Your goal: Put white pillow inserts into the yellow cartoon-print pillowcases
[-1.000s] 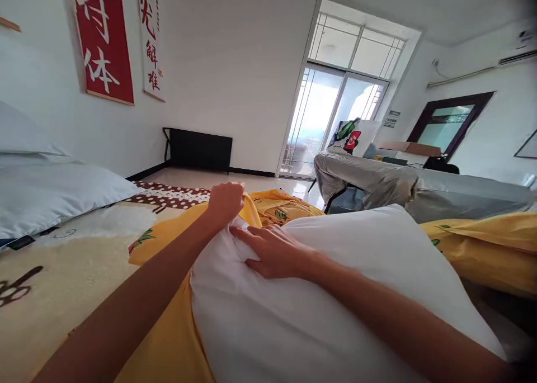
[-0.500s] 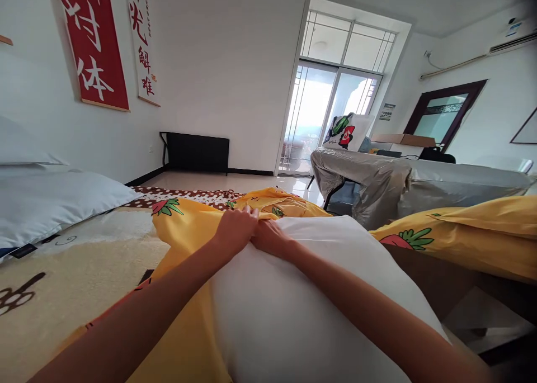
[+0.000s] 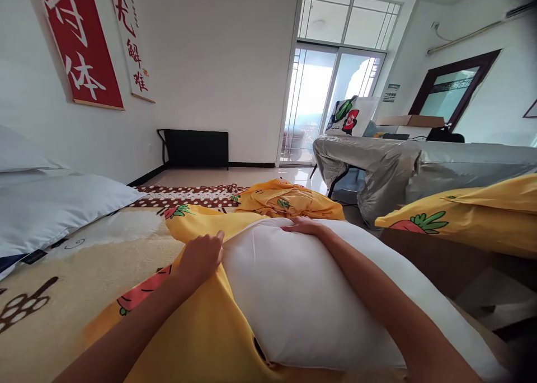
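Note:
A plump white pillow (image 3: 302,293) lies right in front of me, partly inside a yellow pillowcase (image 3: 188,327) printed with carrots. With its fingers closed, my left hand (image 3: 201,257) grips the pillowcase's edge along the pillow's left side. My right hand (image 3: 304,226) rests on the far end of the pillow, fingers stretched out over its top. The forearm crosses the pillow's right half. Part of the pillow's left side is hidden under the yellow cloth.
A crumpled yellow cloth (image 3: 289,198) lies beyond the pillow on the patterned blanket (image 3: 138,243). White pillows (image 3: 62,204) are at left. Another yellow carrot-print pillow (image 3: 482,209) sits on a brown box at right. Behind stands a table under plastic sheeting (image 3: 377,165).
My hands, together at the pillow's far end before, have moved apart. The left came back and leftward with the pillowcase edge; the right shifted to the right over the pillow. The view tilted down slightly.

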A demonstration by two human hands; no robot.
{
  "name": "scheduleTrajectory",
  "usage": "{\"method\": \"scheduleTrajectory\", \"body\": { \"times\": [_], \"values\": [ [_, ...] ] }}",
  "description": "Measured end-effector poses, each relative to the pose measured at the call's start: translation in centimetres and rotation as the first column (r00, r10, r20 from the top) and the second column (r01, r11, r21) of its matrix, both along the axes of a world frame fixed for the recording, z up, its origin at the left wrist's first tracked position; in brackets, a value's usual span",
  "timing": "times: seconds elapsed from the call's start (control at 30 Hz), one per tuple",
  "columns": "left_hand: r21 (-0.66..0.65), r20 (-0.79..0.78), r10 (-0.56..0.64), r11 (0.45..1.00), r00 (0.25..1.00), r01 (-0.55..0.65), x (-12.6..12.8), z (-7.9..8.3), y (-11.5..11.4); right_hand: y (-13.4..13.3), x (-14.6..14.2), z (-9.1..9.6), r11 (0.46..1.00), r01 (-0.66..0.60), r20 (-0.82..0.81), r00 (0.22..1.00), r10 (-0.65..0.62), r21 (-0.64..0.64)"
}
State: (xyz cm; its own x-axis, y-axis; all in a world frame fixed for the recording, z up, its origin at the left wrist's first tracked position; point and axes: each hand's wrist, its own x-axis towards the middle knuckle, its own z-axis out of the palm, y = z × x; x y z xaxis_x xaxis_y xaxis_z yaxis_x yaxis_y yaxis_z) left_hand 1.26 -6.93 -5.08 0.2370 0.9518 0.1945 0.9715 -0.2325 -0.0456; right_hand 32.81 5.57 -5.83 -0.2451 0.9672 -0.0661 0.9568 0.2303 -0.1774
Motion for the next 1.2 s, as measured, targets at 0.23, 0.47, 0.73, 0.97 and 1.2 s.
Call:
{"method": "scheduleTrajectory", "body": {
  "times": [0.23,0.47,0.73,0.97,1.2],
  "values": [
    [0.065,0.420,-0.105,0.994,0.902,0.085,1.9,0.5,1.3,-0.5,-2.1,1.8,0.965,0.122,0.104,0.983,-0.149,0.231],
    [0.255,0.364,-0.141,0.966,0.921,0.047,4.0,2.7,5.3,-0.2,0.1,6.6,0.939,0.178,0.176,0.956,-0.236,0.296],
    [0.161,-0.026,-0.676,0.724,0.736,0.671,4.0,-4.0,1.9,-15.4,-3.7,-3.3,0.796,-0.467,0.334,0.875,0.352,0.386],
    [-0.093,-0.120,-0.552,0.834,0.825,0.544,4.1,-2.9,-1.1,-18.2,-2.9,-7.7,0.553,-0.612,0.625,0.755,0.198,0.565],
    [-0.255,-0.163,-0.657,0.749,0.736,0.612,8.8,-4.8,-4.4,-12.9,-3.7,-4.1,0.614,-0.622,0.513,0.772,0.376,0.485]
  ]
}}
